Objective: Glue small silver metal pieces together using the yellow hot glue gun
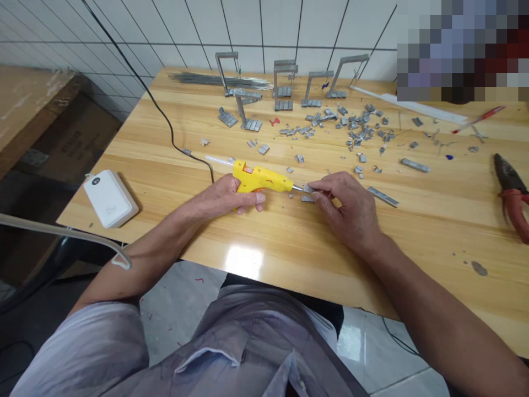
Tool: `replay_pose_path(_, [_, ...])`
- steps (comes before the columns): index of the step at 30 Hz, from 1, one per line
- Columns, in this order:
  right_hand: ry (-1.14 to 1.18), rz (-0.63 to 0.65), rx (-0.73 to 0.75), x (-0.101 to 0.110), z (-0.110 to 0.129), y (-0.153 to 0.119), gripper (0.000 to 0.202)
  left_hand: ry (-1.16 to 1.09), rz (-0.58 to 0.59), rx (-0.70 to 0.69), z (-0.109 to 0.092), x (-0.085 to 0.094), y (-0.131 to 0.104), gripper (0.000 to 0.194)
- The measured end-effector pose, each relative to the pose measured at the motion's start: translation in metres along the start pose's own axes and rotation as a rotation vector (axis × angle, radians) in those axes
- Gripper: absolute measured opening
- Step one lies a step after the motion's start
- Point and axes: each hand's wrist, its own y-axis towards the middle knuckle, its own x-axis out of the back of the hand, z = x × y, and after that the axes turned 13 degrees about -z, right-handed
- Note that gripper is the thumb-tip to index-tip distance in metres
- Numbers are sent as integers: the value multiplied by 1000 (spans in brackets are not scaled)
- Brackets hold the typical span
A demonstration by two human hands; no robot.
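My left hand (pixel 235 197) is wrapped round the handle of a yellow hot glue gun (pixel 264 179), with a clear glue stick (pixel 219 160) poking out of its back end. The gun's metal nozzle points right, at a small grey metal-looking piece (pixel 308 188) that my right hand (pixel 341 204) pinches between thumb and fingertips. Just below the nozzle tip, another small grey piece (pixel 307 198) lies on the table. Whether the nozzle touches the held piece I cannot tell.
Several grey L-shaped stands (pixel 248 110) rise at the back, beside a bundle of thin rods (pixel 206 80). Loose grey pieces (pixel 363 129) scatter right of centre. Pliers (pixel 512 198) lie at the right, a white power bank (pixel 109 198) at the left. A black cord (pixel 161 110) crosses the table.
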Motion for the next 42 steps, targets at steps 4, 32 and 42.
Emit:
replay_pose_path(4, [-2,12,-17,1,0,1,14,-12,-2,12,1,1,0,39])
replay_pose_path(32, [778,170,-936,9,-4,15,30,-22,-26,-16,-5,-1,-3,37])
replay_pose_path(42, [539,-42,-662,-3,-2,-3,17,-56,-5,-15,-3,-10,-2,30])
